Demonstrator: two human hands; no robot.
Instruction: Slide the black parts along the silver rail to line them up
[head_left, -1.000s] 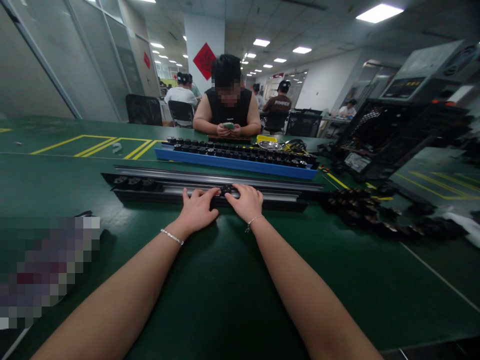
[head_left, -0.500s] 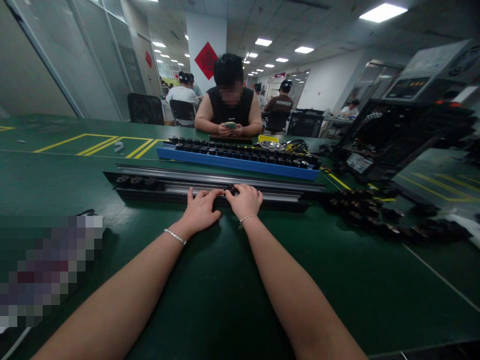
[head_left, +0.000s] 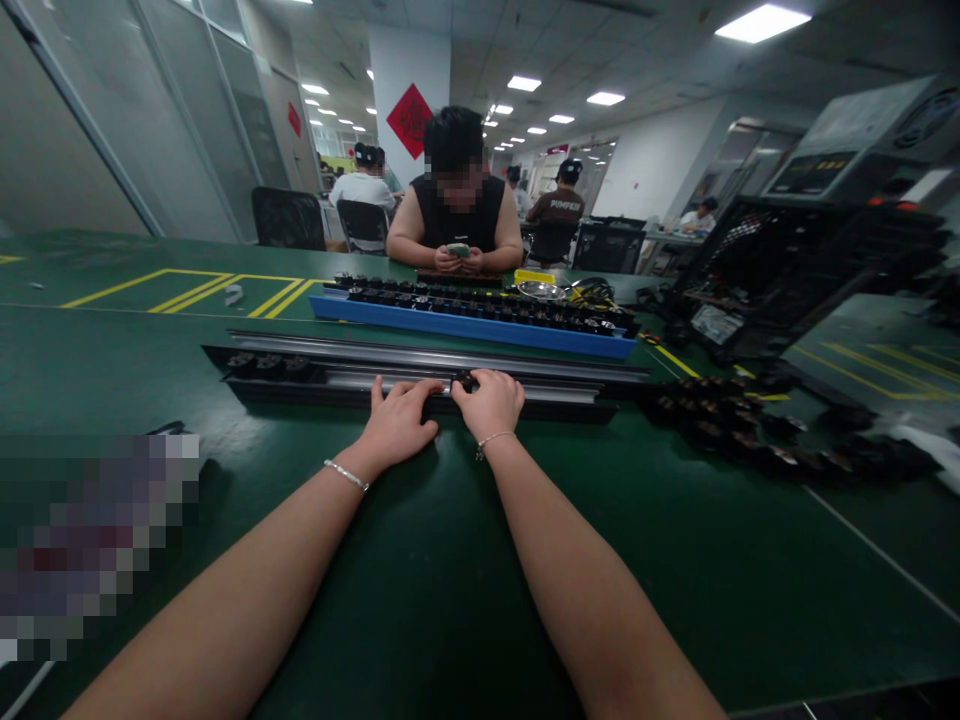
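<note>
A long black rail (head_left: 352, 386) with a silvery inner channel lies crosswise on the green table. Three round black parts (head_left: 271, 367) sit in its left end. My right hand (head_left: 491, 402) is closed around a small black part (head_left: 466, 381) at the rail's middle; its exact kind is mostly hidden by the fingers. To the left, my left hand (head_left: 399, 425) rests against the rail with fingers spread, its index fingertip close to that part. Whether the fingertip touches it, I cannot tell. Just behind runs a second dark rail (head_left: 420, 353).
A blue rail (head_left: 465, 328) filled with black parts lies farther back. On the right is a pile of black parts (head_left: 735, 420), below a large black machine (head_left: 727, 270). Across the table sits a person (head_left: 456, 215) with a phone. A blurred-out object (head_left: 90, 540) occupies the left front.
The view has shifted very slightly. My left hand has drawn a little left, showing more of a gap between its index finger and the right hand's part. My right hand stays in place.
</note>
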